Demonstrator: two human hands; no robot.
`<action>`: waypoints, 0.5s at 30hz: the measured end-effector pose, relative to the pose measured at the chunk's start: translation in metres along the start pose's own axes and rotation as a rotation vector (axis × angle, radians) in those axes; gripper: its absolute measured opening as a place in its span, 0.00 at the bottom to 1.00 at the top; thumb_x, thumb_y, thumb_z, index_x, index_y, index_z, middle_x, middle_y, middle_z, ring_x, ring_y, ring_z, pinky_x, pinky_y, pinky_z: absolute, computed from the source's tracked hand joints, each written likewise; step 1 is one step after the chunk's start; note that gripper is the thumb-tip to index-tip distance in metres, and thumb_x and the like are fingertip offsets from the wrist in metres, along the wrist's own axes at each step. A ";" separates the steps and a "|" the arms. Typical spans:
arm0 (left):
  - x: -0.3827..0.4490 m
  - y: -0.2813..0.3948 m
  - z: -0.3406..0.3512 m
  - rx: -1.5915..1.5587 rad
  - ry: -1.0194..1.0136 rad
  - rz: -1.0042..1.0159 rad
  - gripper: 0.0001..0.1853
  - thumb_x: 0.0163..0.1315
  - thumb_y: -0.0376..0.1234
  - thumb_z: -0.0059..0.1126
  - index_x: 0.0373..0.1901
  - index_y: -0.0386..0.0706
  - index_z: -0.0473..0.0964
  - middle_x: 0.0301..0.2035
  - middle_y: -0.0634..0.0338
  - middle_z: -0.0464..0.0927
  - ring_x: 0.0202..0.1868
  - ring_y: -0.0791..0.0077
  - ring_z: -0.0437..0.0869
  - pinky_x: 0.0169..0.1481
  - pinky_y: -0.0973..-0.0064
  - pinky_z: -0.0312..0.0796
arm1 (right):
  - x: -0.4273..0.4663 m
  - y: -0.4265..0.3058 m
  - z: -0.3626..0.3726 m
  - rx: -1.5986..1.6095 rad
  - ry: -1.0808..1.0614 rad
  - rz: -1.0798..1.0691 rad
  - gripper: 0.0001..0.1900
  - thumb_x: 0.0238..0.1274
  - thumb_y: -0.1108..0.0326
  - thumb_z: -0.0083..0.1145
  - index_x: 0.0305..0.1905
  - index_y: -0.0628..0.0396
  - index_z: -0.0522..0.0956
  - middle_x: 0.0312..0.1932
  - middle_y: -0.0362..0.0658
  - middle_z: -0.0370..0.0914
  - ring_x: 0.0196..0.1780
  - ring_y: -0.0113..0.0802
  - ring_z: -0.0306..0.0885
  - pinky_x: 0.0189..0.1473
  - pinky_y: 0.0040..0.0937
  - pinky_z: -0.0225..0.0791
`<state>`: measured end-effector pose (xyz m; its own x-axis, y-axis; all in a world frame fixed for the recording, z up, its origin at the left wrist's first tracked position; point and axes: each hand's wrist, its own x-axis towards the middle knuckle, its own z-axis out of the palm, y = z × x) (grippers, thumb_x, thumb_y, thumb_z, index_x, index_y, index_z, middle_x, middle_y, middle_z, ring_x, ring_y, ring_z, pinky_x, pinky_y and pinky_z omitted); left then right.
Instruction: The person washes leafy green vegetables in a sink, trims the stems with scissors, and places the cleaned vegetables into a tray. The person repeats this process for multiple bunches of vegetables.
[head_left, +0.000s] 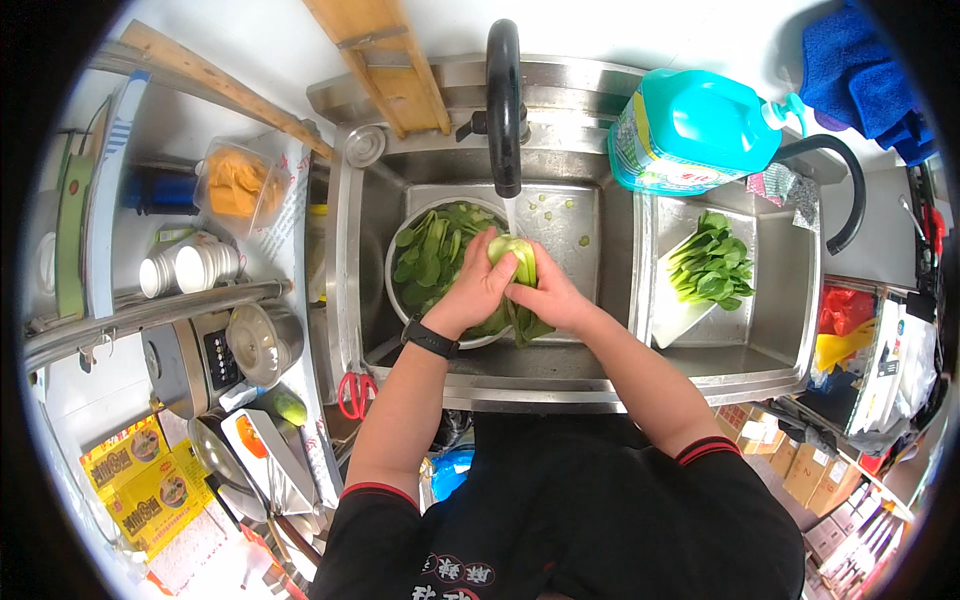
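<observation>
Under the stream from the black faucet (504, 112), my left hand (480, 281) and my right hand (555, 289) together hold a leafy green vegetable (525, 262), its pale stem end up and its leaves hanging down. Below and beside my left hand, a white-rimmed round basin (390, 274) stands in the left sink compartment, full of green leaves (427, 259) in water. A few small green bits lie on the sink floor (574, 262). In the right compartment, a bunch of leafy greens (716, 262) rests on a white board or tray (667, 319).
A large turquoise jug with a pump (690, 127) stands across the sink's back right. A round metal strainer or lid (365, 146) lies at the back left corner. Red-handled scissors (356, 395) are by the front left edge. Shelves with paper cups (196, 268) stand left.
</observation>
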<state>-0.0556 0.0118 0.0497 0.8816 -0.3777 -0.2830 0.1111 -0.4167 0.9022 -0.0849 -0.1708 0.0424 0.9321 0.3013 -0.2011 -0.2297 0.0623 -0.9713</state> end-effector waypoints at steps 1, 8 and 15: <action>-0.002 0.000 -0.003 -0.007 -0.015 -0.015 0.46 0.77 0.57 0.45 0.77 0.24 0.53 0.74 0.31 0.56 0.80 0.41 0.50 0.83 0.57 0.45 | 0.003 0.000 0.001 0.000 -0.010 0.045 0.33 0.64 0.68 0.68 0.70 0.55 0.65 0.59 0.47 0.74 0.61 0.35 0.73 0.63 0.37 0.69; -0.007 0.012 0.003 -0.061 0.184 -0.109 0.33 0.77 0.49 0.52 0.70 0.30 0.67 0.64 0.43 0.73 0.65 0.58 0.76 0.70 0.65 0.67 | 0.018 0.003 0.004 0.184 0.157 0.060 0.36 0.53 0.73 0.78 0.64 0.59 0.67 0.51 0.41 0.79 0.51 0.27 0.78 0.54 0.31 0.76; -0.005 0.020 0.015 -0.272 0.194 -0.119 0.15 0.68 0.33 0.67 0.51 0.35 0.77 0.39 0.60 0.83 0.36 0.77 0.83 0.43 0.75 0.77 | 0.008 -0.004 0.004 -0.086 0.289 0.033 0.40 0.49 0.77 0.77 0.67 0.56 0.64 0.54 0.43 0.77 0.55 0.30 0.78 0.55 0.33 0.77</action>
<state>-0.0646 -0.0067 0.0640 0.9232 -0.1644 -0.3475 0.3130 -0.2031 0.9278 -0.0778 -0.1647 0.0454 0.9684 0.0174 -0.2489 -0.2483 -0.0278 -0.9683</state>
